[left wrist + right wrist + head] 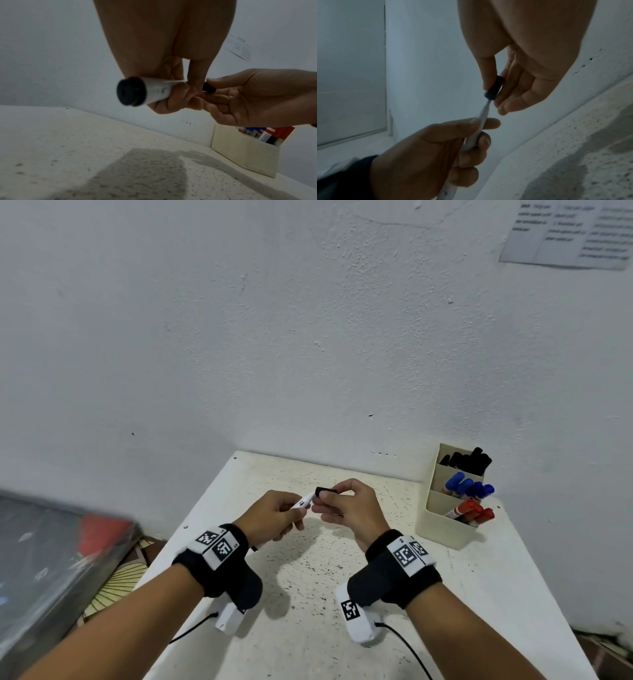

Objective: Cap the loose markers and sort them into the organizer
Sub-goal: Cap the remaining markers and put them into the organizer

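My left hand (274,517) grips a white marker (303,502) with a black end plug (131,91), held above the table's middle. My right hand (346,508) pinches a black cap (325,492) between thumb and fingers. In the right wrist view the cap (494,88) sits at the marker's tip, and the white barrel (482,119) runs down into my left fist. The cream organizer (442,525) stands at the table's right back, with black markers (469,460) in the far slot, blue markers (467,486) in the middle one and red markers (471,511) in the near one.
The speckled white table (308,577) butts against a white wall. A printed sheet (565,234) hangs at the upper right. To the left, below the table, lies a grey case with something red (102,534) in it. Wrist-camera cables trail toward the front edge.
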